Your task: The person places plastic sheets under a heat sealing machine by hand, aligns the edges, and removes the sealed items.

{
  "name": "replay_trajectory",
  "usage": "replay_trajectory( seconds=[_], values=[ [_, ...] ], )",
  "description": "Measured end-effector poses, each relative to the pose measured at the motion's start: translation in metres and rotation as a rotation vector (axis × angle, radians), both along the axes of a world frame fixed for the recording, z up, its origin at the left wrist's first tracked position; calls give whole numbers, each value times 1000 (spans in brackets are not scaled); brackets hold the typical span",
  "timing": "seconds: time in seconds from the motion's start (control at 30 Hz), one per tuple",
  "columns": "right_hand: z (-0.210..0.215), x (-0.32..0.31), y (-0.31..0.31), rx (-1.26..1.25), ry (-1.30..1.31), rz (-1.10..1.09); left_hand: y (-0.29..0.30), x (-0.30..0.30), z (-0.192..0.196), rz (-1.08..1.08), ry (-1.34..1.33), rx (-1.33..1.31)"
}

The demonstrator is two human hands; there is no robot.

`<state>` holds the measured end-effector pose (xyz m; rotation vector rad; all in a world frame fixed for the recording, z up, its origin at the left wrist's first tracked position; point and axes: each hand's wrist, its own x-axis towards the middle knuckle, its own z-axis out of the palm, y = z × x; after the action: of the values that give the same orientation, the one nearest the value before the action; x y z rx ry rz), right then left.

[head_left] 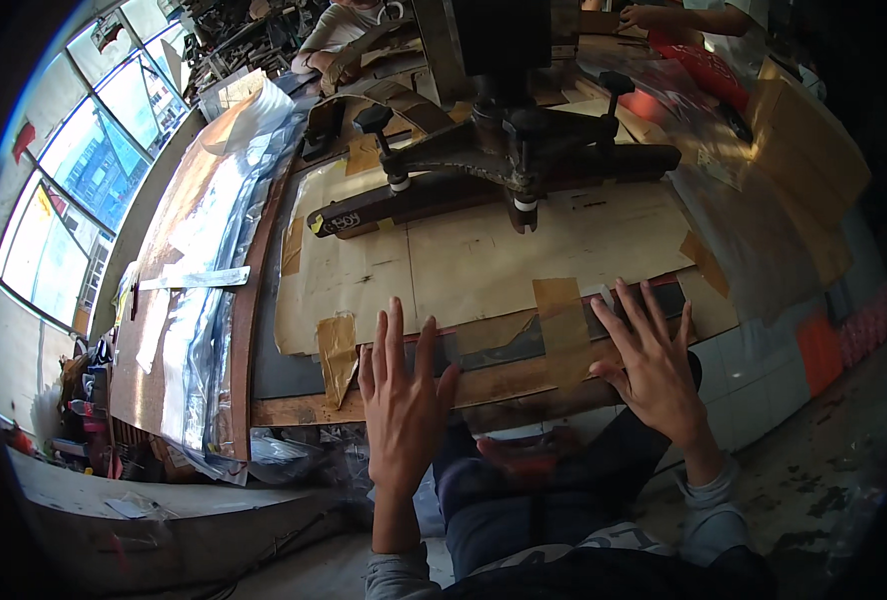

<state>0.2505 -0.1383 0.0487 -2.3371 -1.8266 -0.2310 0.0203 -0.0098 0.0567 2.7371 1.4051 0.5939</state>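
Single head-worn fisheye, looking steeply down, close over workbench point(384, 405) front edge; rim bends.

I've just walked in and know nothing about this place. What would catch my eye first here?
Probably the two open hands, the left hand and right hand, spread flat at the near edge of a taped cardboard-covered board. Just beyond them a dark metal press arm with knobbed clamps reaches across the board. On the left, crinkled clear plastic sheeting shines beneath bright windows.
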Motion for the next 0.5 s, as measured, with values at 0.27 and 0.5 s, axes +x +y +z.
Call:
replay_trajectory(
  seconds=[0.27,0.5],
  values=[
    [5,-4,-10,-25,-24,28,-12,-5,-2,-116,139,-81],
    [2,10,12,27,4,7,6,6,-3,-145,177,-24]
  ],
)
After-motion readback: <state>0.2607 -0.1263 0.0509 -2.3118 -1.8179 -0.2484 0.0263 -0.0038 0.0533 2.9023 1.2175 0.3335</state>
